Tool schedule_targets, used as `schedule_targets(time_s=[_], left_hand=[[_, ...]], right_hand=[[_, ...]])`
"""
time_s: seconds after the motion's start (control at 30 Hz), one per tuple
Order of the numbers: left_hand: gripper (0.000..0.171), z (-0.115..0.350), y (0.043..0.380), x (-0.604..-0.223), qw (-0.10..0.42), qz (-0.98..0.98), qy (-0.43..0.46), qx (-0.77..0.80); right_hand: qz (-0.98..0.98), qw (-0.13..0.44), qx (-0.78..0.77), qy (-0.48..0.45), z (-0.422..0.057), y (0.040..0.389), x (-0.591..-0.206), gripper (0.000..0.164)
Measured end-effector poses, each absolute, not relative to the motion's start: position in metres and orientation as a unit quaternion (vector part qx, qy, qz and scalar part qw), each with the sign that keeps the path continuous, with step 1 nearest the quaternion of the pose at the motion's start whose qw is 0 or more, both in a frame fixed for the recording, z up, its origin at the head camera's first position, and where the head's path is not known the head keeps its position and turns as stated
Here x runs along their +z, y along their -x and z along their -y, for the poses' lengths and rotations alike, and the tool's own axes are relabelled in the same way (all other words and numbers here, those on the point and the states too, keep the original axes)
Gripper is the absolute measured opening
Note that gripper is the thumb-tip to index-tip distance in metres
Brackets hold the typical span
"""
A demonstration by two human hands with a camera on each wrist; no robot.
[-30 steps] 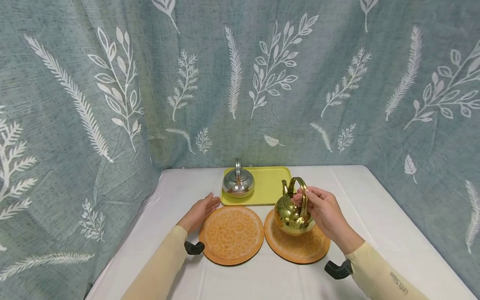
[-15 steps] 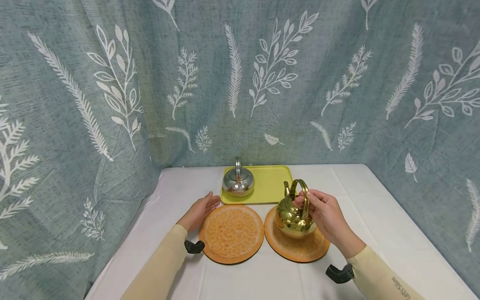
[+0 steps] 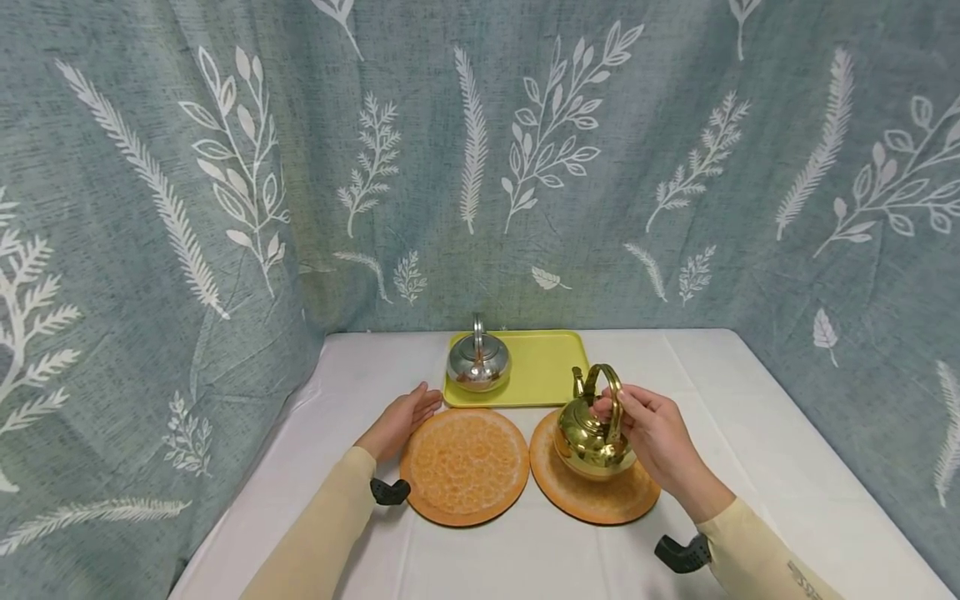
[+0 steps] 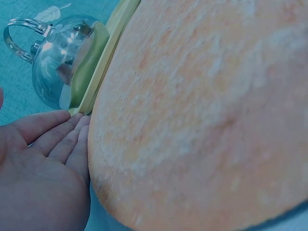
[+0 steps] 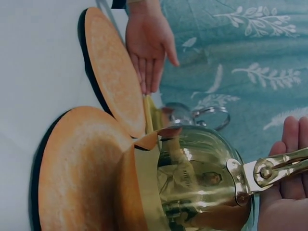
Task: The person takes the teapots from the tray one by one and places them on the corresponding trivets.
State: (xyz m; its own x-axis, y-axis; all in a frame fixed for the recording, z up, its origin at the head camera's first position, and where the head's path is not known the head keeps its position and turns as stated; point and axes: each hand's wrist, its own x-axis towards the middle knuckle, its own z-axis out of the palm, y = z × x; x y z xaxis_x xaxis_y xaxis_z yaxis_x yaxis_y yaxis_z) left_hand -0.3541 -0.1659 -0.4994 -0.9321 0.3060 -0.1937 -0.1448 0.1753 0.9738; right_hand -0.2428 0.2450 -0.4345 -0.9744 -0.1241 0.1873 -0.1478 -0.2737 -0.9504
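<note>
Your right hand (image 3: 657, 432) grips the golden kettle (image 3: 588, 442) by its arched handle (image 5: 267, 172), thumb and fingers curled round the three o'clock side of the arch. Taking twelve o'clock as the far curtain (image 3: 525, 167), the kettle's spout (image 3: 578, 383) points towards about eleven to twelve. The kettle is over the right placemat (image 3: 600, 505), a round orange one, with its body nearer that placemat's twelve o'clock rim than its six. From these angles I can't say for sure whether the base touches the placemat or hangs just above it.

At nine o'clock from the right placemat, just beside it, lies the matching left placemat (image 3: 465, 467). Your left hand (image 3: 401, 423) is at its ten o'clock rim, grasping nothing, its fingers straight and its palm turned in towards the placemat. Your left fingertips are right by the near left corner of the yellow-green tray (image 3: 547, 367).

That tray lies at about one o'clock from the left placemat. The silver kettle (image 3: 478, 368) sits upright at the tray's nine o'clock end, at ten o'clock from the golden kettle and well apart from it. A white cloth (image 3: 525, 567) covers the table beneath everything.
</note>
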Motion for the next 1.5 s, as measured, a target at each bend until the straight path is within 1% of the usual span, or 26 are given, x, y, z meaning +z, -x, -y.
schedule_targets(time_s=[0.13,0.37,0.5,0.87,1.2,1.5], left_hand=[[0.079,0.166,0.355,-0.500,0.176,-0.743,-0.050,0.643],[0.078,0.167,0.357,-0.501,0.173,-0.743,-0.051,0.645],[0.078,0.167,0.357,-0.502,0.173,-0.745,-0.049,0.643],[0.079,0.167,0.355,-0.500,0.175,-0.745,-0.049,0.642],[0.075,0.168,0.355,-0.500,0.173,-0.740,-0.040,0.649],[0.077,0.169,0.352,-0.499,0.171,-0.741,-0.050,0.648]], right_hand=[[0.599,0.011,0.792,-0.114,-0.245,0.243,-0.438,0.036],[0.584,0.019,0.799,-0.142,-0.247,0.242,-0.443,0.027],[0.576,0.020,0.804,-0.150,-0.248,0.240,-0.446,0.027],[0.568,0.024,0.810,-0.140,-0.242,0.233,-0.447,0.026],[0.567,0.025,0.810,-0.147,-0.238,0.230,-0.449,0.027],[0.562,0.031,0.815,-0.138,-0.238,0.230,-0.449,0.024]])
